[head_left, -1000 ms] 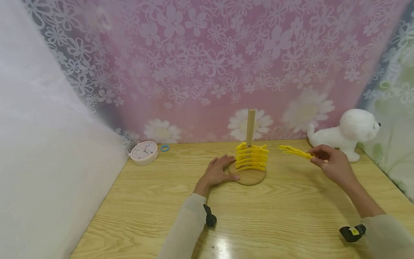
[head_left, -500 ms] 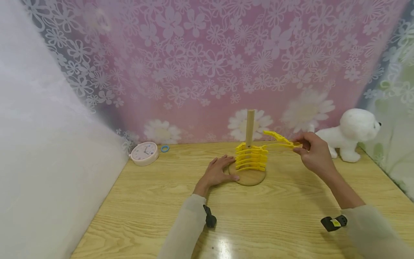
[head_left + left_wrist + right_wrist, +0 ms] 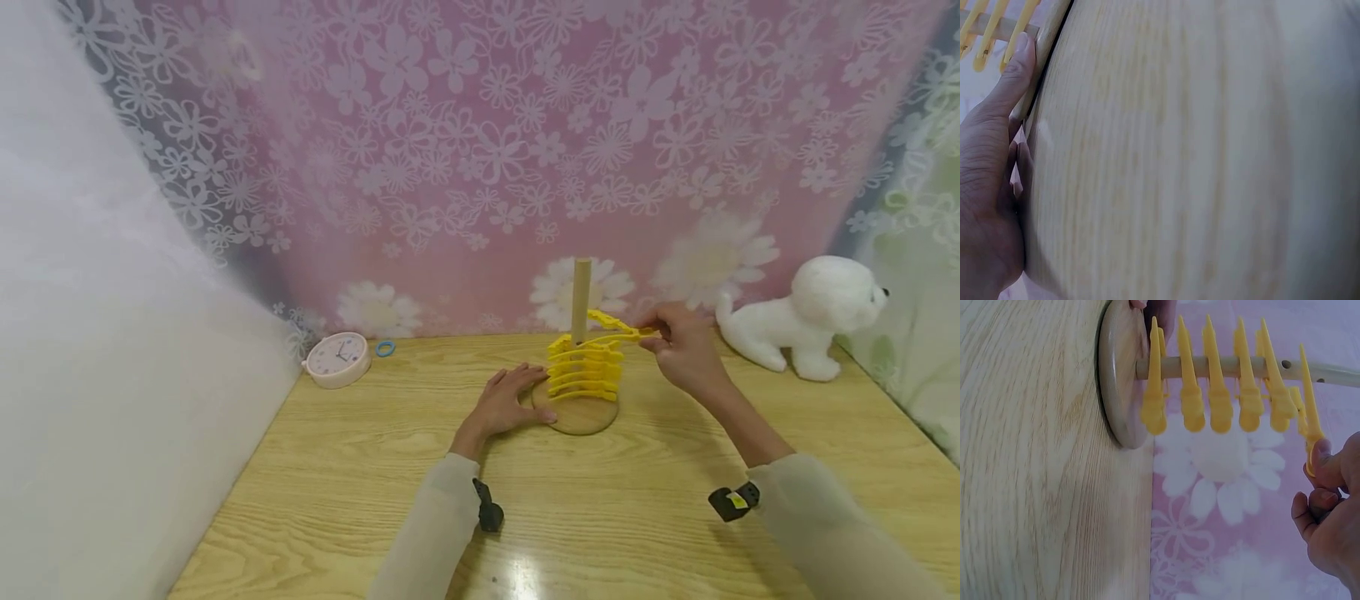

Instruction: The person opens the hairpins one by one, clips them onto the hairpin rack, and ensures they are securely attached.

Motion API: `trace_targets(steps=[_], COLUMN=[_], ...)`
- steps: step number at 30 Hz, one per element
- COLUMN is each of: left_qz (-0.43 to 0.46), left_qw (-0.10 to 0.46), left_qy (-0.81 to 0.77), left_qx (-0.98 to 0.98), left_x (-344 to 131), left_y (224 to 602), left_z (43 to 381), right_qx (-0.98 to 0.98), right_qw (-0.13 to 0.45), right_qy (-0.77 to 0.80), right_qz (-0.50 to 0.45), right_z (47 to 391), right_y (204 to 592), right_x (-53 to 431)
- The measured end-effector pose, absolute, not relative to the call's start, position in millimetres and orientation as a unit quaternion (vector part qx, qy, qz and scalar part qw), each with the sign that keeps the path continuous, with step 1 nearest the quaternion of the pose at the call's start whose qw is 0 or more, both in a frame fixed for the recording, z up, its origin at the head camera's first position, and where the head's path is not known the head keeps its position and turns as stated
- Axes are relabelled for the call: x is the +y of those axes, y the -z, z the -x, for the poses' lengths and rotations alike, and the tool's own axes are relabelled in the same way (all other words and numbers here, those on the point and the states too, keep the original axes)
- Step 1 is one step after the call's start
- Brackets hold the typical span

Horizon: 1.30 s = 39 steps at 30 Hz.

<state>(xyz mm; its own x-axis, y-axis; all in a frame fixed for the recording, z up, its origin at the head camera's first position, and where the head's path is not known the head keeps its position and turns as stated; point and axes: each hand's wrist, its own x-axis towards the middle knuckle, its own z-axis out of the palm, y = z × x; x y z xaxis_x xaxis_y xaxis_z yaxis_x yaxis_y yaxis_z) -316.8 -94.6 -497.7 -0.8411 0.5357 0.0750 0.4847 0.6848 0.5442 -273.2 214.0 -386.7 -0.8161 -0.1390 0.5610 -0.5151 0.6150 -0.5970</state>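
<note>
A round wooden base [image 3: 583, 422] carries an upright wooden post [image 3: 581, 292]. Several yellow alligator hair clips [image 3: 592, 385] sit one above another on the lower post. My right hand [image 3: 686, 354] pinches another yellow hair clip [image 3: 1309, 406] by its tail end, above the stack. The held clip's jaws are spread apart, reaching toward the post from the right; whether they touch it I cannot tell. My left hand [image 3: 502, 407] rests at the base's left edge, fingers spread, the thumb [image 3: 1016, 75] lying against the base's top.
At the back left stand a pale pink round clock [image 3: 337, 360] and a small blue ring [image 3: 386, 348]. A white plush dog [image 3: 806, 317] stands at the back right. A floral curtain [image 3: 465, 167] hangs behind the wooden table [image 3: 360, 492].
My right hand has moved left with the hair clip, bringing it from beside the plush dog to the post. The clip's jaws have spread wider. My left hand has stayed at the base.
</note>
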Motion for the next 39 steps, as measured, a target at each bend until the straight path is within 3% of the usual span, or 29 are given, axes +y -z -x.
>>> trace_targets(steps=[6,18,39], left_qz=[-0.279,-0.276,-0.279], left_qw=[0.047,0.048,0.053], left_qy=[-0.288,-0.295,-0.295], left_qx=[0.915,0.913,0.912], left_x=[-95.1,-96.3,-96.5], left_y=[498.5,498.0,497.8], left_z=[317.1,317.3,318.3], right_qx=[-0.864,-0.877,-0.884], right_qw=[0.237,0.168,0.143], right_qy=[-0.391,-0.399,-0.377], right_qz=[-0.21,-0.208,-0.236], right_z=[280.8,280.9,286.2], right_y=[386.3,376.1,376.8], right_x=[201.0,187.3,189.5])
